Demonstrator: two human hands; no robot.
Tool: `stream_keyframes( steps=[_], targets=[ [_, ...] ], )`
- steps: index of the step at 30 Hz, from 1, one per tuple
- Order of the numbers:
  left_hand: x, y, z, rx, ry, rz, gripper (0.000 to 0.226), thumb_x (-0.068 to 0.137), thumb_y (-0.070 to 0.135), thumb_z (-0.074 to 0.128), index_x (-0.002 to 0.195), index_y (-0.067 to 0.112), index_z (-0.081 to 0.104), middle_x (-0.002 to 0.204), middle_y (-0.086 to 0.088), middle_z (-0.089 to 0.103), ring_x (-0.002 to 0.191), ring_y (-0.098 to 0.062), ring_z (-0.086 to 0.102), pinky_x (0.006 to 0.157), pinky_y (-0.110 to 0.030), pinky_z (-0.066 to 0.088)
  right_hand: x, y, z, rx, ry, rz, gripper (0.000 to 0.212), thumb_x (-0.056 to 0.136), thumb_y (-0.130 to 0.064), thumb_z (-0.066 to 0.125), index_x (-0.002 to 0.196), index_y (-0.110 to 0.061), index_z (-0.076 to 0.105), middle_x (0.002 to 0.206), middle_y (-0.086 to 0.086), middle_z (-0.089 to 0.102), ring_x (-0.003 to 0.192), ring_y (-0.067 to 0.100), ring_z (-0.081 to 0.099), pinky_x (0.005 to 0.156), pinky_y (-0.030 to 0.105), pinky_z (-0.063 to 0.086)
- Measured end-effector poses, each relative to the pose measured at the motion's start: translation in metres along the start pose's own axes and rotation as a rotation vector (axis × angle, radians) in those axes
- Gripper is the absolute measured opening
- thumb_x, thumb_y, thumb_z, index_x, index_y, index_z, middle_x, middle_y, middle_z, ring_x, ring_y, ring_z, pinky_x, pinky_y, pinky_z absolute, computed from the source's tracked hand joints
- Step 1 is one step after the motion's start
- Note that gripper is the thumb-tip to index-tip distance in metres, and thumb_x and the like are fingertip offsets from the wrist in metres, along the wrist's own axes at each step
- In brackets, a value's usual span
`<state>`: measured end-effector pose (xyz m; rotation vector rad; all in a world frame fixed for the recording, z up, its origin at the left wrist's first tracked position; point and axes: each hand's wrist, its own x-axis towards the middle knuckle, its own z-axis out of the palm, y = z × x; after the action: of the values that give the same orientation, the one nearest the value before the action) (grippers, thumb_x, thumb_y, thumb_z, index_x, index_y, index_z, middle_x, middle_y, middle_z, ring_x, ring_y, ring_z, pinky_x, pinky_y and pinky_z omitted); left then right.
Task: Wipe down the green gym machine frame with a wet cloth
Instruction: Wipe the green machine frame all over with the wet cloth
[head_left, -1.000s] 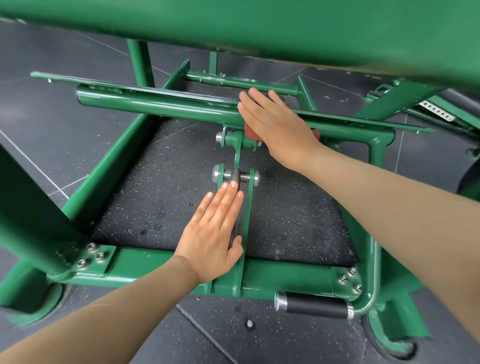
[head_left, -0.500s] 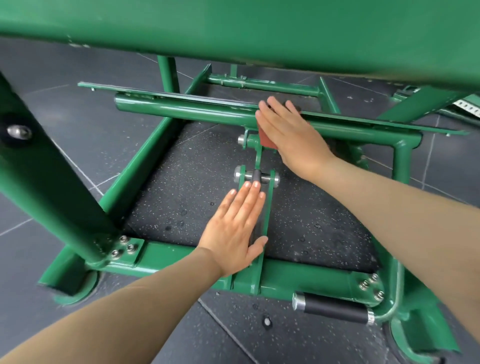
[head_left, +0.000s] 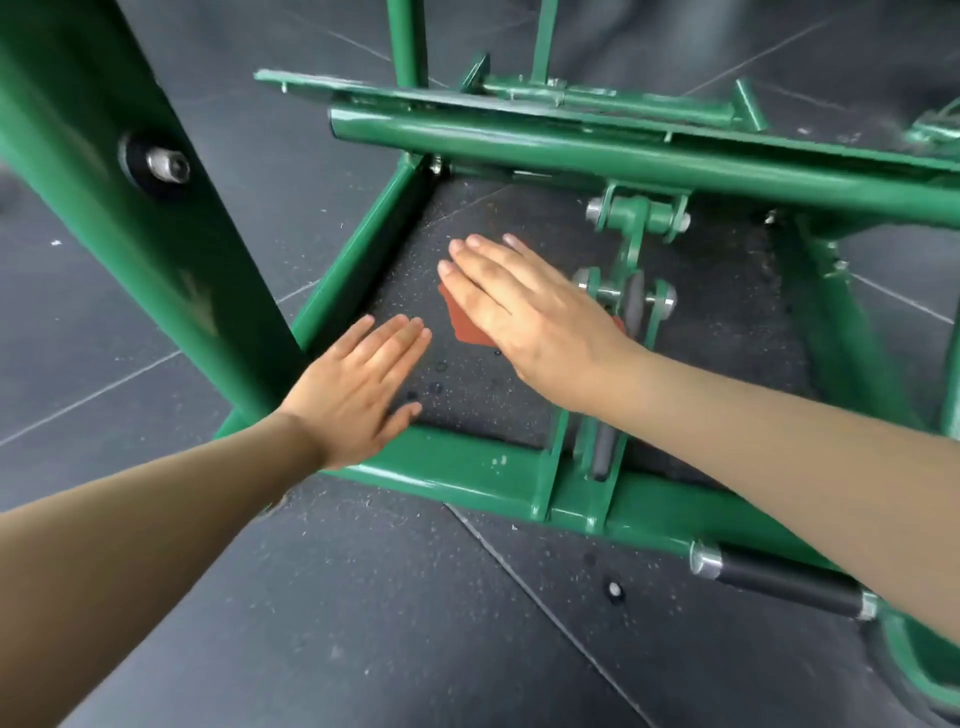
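Hovering flat w/ straight fingers, both hands: right hand (head_left: 524, 325) over red cloth (head_left: 470, 326), left hand (head_left: 358, 392) bare.

A glossy green gym machine frame (head_left: 467, 475) of painted steel tubes sits low on dark speckled rubber flooring, forming a rectangular base with a thick round crossbar across the far side and a slanted post rising at the left. A hinged green linkage with silver bolts runs down the middle from the crossbar to the near rail. A reddish-brown cloth (head_left: 467, 325) lies mostly hidden under a flat palm, just left of the linkage, only its edges showing.
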<state>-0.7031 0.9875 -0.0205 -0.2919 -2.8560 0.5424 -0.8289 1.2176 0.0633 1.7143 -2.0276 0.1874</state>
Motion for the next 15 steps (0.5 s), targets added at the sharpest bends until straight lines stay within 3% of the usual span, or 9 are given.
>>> stream_keyframes(
  steps=[3, 6, 9, 12, 15],
  targets=[
    [-0.016, -0.006, 0.029, -0.007, -0.038, 0.035, 0.080, 0.102, 0.054, 0.034, 0.158, -0.003, 0.029, 0.158, -0.025, 0.042, 0.149, -0.038, 0.039, 0.124, -0.054, 0.028, 0.001, -0.038, 0.036, 0.004, -0.060, 0.066, 0.057, 0.096, -0.001, 0.024, 0.147, 0.011, 0.046, 0.150, 0.034, 0.047, 0.141, 0.048, 0.046, 0.117, 0.060, 0.038],
    [-0.035, -0.003, 0.058, -0.045, -0.098, 0.038, 0.082, 0.102, 0.057, 0.031, 0.160, 0.000, 0.030, 0.160, -0.022, 0.040, 0.150, -0.036, 0.037, 0.125, -0.052, 0.022, -0.013, -0.069, 0.071, 0.003, -0.112, 0.248, 0.065, 0.089, 0.000, 0.022, 0.151, 0.007, 0.044, 0.156, 0.037, 0.037, 0.146, 0.051, 0.038, 0.120, 0.059, 0.035],
    [-0.057, 0.009, 0.085, -0.094, -0.151, 0.001, 0.083, 0.101, 0.058, 0.031, 0.160, 0.000, 0.029, 0.162, -0.020, 0.038, 0.152, -0.035, 0.035, 0.125, -0.052, 0.022, -0.034, -0.085, 0.097, -0.024, -0.313, 0.455, 0.072, 0.089, 0.000, 0.025, 0.161, -0.003, 0.027, 0.165, 0.032, 0.020, 0.155, 0.051, 0.015, 0.127, 0.058, 0.012],
    [-0.074, 0.021, 0.107, -0.118, -0.202, -0.027, 0.081, 0.102, 0.056, 0.028, 0.159, 0.000, 0.030, 0.163, -0.019, 0.038, 0.152, -0.035, 0.035, 0.125, -0.053, 0.025, -0.063, -0.092, 0.123, -0.033, -0.524, 0.650, 0.079, 0.096, 0.006, 0.043, 0.166, -0.011, 0.010, 0.170, 0.024, 0.009, 0.158, 0.046, -0.001, 0.123, 0.061, -0.013],
    [-0.080, 0.031, 0.122, -0.097, -0.208, 0.022, 0.072, 0.103, 0.047, 0.024, 0.160, 0.001, 0.024, 0.164, -0.017, 0.036, 0.152, -0.034, 0.035, 0.125, -0.055, 0.022, -0.081, -0.106, 0.147, 0.048, -0.603, 0.788, 0.075, 0.097, 0.006, 0.048, 0.164, -0.009, 0.017, 0.167, 0.021, 0.022, 0.156, 0.044, 0.015, 0.128, 0.060, -0.001]
  ],
)
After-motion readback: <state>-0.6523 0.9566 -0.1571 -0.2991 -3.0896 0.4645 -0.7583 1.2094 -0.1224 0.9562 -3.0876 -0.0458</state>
